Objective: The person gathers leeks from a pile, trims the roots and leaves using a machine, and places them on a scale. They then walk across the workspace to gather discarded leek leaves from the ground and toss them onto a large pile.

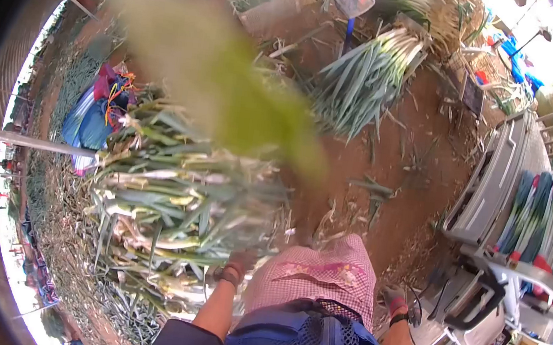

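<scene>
My left hand (241, 262) is at the right edge of a large heap of green onions (178, 209), whose long stalks and leaves lie mostly sideways. Motion smears its fingers, so I cannot make out whether it holds a stalk. My right hand (395, 297) hangs to the right of the pink checked apron (312, 277), near a machine (474, 308) with a dark handle. Its fingers are too small and unclear to read. A blurred yellow-green shape (243, 102), close to the camera, crosses the upper middle and hides part of the heap and ground.
Another bundle of green onions (371, 75) lies ahead on the brown soil (420, 154). At the right stands a grey plastic case (491, 181), with bundled green onions (541, 220) beyond it. A pole (37, 142) reaches in from the left, near blue bags (96, 120).
</scene>
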`<action>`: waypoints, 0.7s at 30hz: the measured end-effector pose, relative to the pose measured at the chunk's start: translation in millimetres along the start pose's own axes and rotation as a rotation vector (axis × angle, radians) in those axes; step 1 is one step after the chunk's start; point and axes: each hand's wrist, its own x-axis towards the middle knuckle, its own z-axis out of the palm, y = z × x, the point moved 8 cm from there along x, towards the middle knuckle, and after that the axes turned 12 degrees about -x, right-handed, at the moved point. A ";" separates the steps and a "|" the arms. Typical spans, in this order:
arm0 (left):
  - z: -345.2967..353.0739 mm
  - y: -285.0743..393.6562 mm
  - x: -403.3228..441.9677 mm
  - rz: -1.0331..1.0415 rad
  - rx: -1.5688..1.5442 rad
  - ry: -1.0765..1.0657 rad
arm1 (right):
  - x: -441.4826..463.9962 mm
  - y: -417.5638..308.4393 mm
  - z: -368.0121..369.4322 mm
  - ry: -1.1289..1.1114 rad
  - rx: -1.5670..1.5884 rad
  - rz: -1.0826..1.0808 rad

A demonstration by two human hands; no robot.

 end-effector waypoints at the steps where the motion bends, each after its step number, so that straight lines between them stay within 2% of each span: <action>1: -8.1 5.9 22.6 0.065 0.019 0.018 | 9.6 -20.4 -8.5 0.011 0.032 0.018; 3: -27.2 32.6 68.7 0.219 0.034 0.088 | 24.9 -51.9 -20.2 0.025 0.090 0.071; 4: -36.4 45.7 90.0 0.300 0.041 0.133 | 36.3 -80.6 -26.7 0.025 -0.008 0.080; 6: -46.6 58.3 132.0 0.308 -0.037 0.179 | 72.4 -137.0 -35.2 -0.008 -0.065 0.044; 9: -58.7 143.5 151.6 -0.068 -0.759 0.282 | 140.9 -232.6 -43.5 -0.010 -0.099 -0.018; 11: -53.2 204.8 155.9 -0.278 -0.881 0.409 | 191.6 -306.0 -48.8 -0.007 -0.149 -0.083; 12: -53.7 223.5 157.7 -0.475 -0.753 0.466 | 214.6 -343.7 -47.0 -0.003 -0.169 -0.166; 15: -66.6 252.5 185.8 -0.381 -0.320 0.465 | 274.0 -467.0 -43.9 -0.031 -0.313 -0.356; 17: -77.3 272.9 203.4 -0.382 -0.379 0.495 | 279.1 -570.6 -39.2 0.025 -0.421 -0.521; 19: -95.3 288.8 220.7 -0.372 -0.436 0.533 | 287.3 -651.6 -30.7 0.039 -0.403 -0.565; 21: -112.1 279.9 245.7 -0.172 -0.186 0.488 | 273.4 -733.4 -15.7 -0.007 -0.405 -0.635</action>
